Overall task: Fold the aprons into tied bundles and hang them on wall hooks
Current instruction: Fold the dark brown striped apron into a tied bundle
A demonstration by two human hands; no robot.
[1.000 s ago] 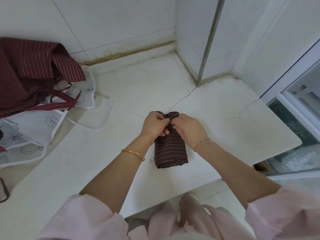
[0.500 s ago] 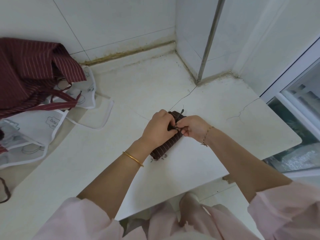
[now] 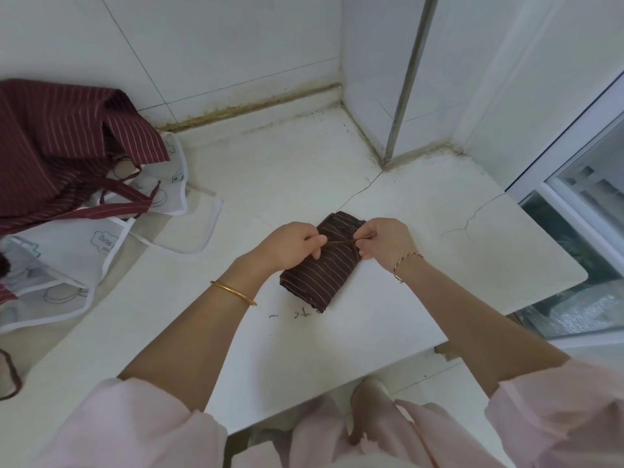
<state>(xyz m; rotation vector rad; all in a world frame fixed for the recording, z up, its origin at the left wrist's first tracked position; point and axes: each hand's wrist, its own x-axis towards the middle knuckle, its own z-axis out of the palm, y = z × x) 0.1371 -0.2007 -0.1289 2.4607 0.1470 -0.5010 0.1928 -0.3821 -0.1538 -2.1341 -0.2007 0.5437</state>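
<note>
Both hands have drawn apart since half a second ago. The left hand (image 3: 290,246) and right hand (image 3: 385,243) each pinch an end of the thin tie (image 3: 337,242) in curled fingers, stretching it taut across the folded brown pinstriped apron bundle (image 3: 320,270), which lies mid-counter on the cracked white stone counter (image 3: 489,248). At nine o'clock a crumpled maroon striped apron (image 3: 50,146) lies over a translucent white apron (image 3: 64,265).

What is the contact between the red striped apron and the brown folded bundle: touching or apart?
Apart. The head view shows bare white counter between the red striped apron at left and the brown bundle.
</note>
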